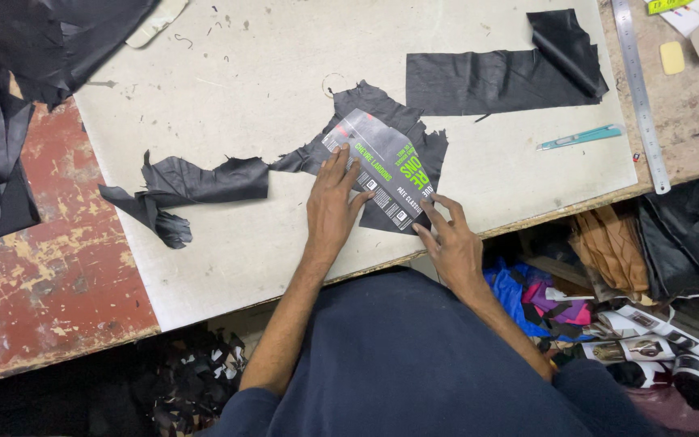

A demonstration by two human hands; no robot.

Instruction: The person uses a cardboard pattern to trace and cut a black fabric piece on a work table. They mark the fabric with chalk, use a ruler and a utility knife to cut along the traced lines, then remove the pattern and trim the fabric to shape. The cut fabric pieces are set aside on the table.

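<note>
head view shows the left hand [332,206] flat, fingers spread, pressing the grey printed cardboard template [384,167] onto the ragged black leather scrap [366,146] on the pale cutting board [269,89]. right hand [451,243] isn't gripping, just open fingertips pinning the template's lower right corner. teal utility knife [580,137] lies well apart.

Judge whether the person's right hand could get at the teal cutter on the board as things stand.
Probably yes: the right hand rests on the printed card, and only bare board lies between it and the teal cutter.
</note>
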